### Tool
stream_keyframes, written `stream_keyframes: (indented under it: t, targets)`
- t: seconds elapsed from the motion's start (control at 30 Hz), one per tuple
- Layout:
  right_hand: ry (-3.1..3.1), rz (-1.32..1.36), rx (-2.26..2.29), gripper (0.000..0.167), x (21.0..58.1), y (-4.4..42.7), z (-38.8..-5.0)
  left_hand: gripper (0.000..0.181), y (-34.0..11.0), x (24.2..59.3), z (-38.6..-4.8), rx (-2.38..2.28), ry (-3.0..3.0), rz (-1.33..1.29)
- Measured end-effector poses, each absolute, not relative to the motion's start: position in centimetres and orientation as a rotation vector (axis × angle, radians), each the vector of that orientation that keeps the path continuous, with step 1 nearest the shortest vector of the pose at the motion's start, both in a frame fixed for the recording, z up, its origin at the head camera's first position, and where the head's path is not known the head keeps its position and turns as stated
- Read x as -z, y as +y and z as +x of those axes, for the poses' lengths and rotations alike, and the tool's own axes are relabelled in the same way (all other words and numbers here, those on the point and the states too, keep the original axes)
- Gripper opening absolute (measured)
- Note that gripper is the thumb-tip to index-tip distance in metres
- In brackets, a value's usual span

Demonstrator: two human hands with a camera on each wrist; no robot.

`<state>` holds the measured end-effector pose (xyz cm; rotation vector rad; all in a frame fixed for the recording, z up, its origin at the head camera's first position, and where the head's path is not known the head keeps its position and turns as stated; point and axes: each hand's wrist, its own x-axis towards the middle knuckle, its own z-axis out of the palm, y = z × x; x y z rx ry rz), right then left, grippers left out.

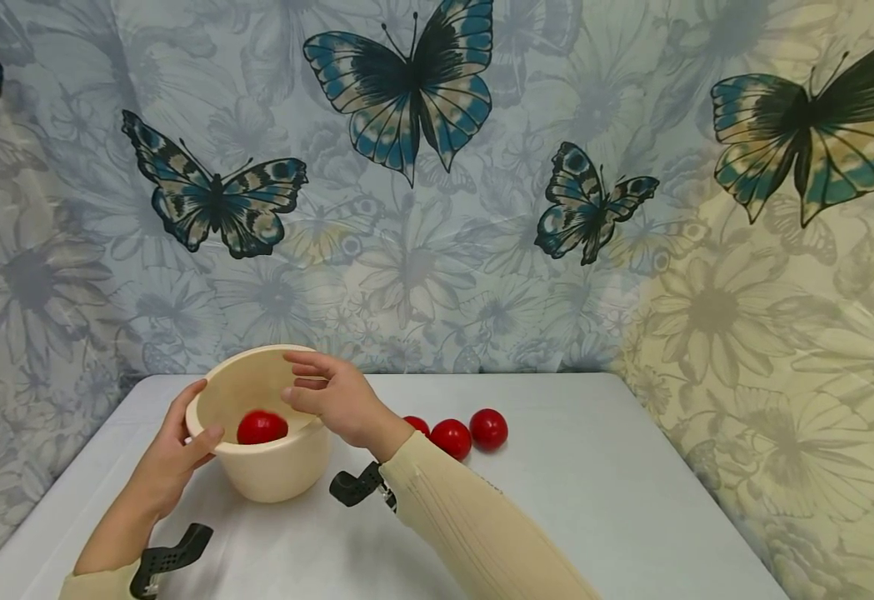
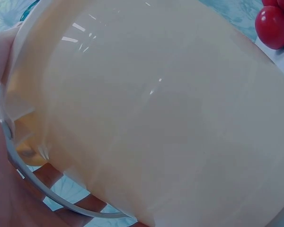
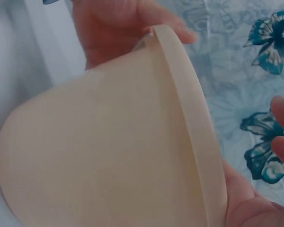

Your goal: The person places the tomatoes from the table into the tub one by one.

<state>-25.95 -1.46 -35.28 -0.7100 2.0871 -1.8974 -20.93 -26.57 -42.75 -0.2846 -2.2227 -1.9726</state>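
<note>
A cream bucket (image 1: 275, 475) stands on the table, its mouth tilted towards me. Inside it a red ball (image 1: 262, 427) shows near the front rim. My left hand (image 1: 170, 458) grips the bucket's left side at the rim, the thumb over the front edge. Over the right side of the mouth is my right hand (image 1: 342, 404), fingers fairly straight and nothing seen between them. In the right wrist view, part of that right hand (image 3: 253, 208) lies close against the rim; whether it touches cannot be told. The bucket wall (image 2: 156, 118) fills most of the left wrist view.
Several red balls lie together right of the bucket, such as one red ball (image 1: 489, 429) at the back and another (image 1: 451, 438) partly behind my right forearm. A white-covered table (image 1: 594, 500) reaches back to a butterfly-print cloth (image 1: 437, 275).
</note>
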Motion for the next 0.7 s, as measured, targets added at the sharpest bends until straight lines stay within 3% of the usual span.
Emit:
stream_keyframes:
  t: [0.5, 0.7]
  targets:
    - [2.074, -0.668, 1.865, 0.048, 35.1, -1.1, -26.0, 0.077, -26.6, 42.5, -21.0, 2.015, -2.208, -0.364]
    - [1.974, -0.760, 2.084, 0.047, 35.8, -0.7, -24.7, 0.078, -26.7, 42.5, -20.8, 1.957, -2.267, -0.314]
